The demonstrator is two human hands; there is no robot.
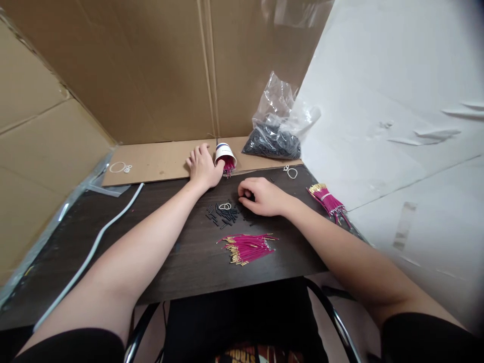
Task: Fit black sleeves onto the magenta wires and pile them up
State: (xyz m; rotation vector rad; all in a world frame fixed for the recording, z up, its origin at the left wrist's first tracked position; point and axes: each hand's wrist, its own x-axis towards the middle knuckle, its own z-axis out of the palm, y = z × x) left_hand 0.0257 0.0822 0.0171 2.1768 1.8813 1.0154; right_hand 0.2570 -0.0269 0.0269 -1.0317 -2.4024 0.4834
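You're facing a cardbd. wall (151, 70), w/ a wht. tube (97, 243) lying along the tbl. (302, 247) on L; wht. panel (378, 91) is rising on R, chair arm (341, 331) curving below nr. edge.

Dark brown wood-grain tabletop (300, 258), mid-frame: smooth, low sheen. Tall brown cardboard panel (162, 65), top: matt, vertically creased. Clear crinkled plastic bag (278, 96), upper centre-right: thin, glossy film. Loose magenta wires (251, 248), lower centre: smooth jackets, shiny gold metal ends. Short black tubes (228, 216), just above those: matt, plastic or rubber, too small to tell. Curved silvery metal chair tube (341, 330), lower right: polished. Black cloth sleeve (75, 345), lower left: matt.
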